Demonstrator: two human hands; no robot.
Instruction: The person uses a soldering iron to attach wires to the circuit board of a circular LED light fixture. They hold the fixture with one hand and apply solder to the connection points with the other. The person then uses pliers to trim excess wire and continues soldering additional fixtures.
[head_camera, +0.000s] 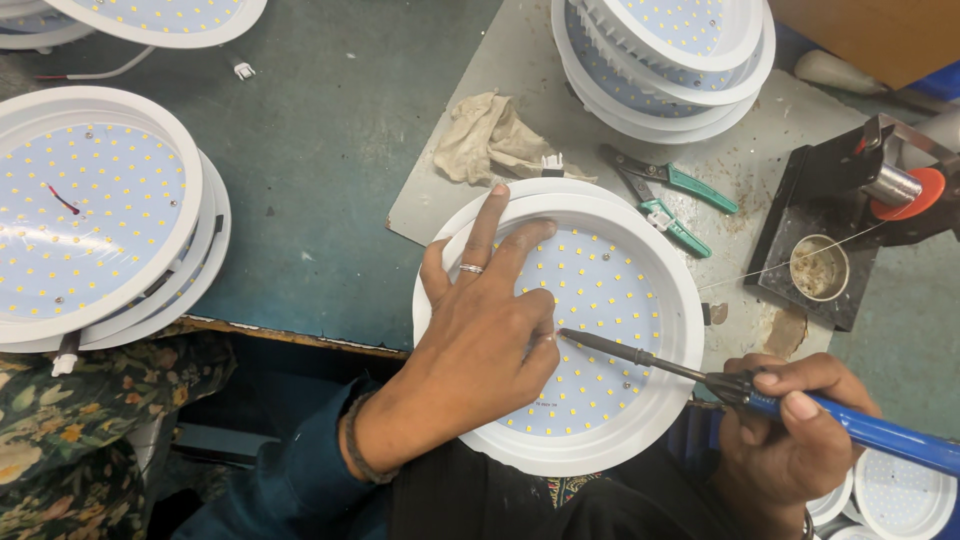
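Note:
My left hand (480, 320) lies flat on a round white lamp panel (610, 300) dotted with small yellow diodes, fingers spread over its left half and rim. A ring sits on one finger. My right hand (790, 440) grips a soldering iron with a blue handle (870, 430). Its dark metal tip (575, 336) touches the panel next to my left thumb. The panel rests on a second white ring at the near edge of a grey metal sheet (520, 60).
Stacks of the same white lamp panels sit at the left (90, 210), top left (160, 15) and top middle (670, 50). A crumpled rag (490, 135), green-handled cutters (670, 195) and a black stand with a solder tin (818, 268) lie behind the panel.

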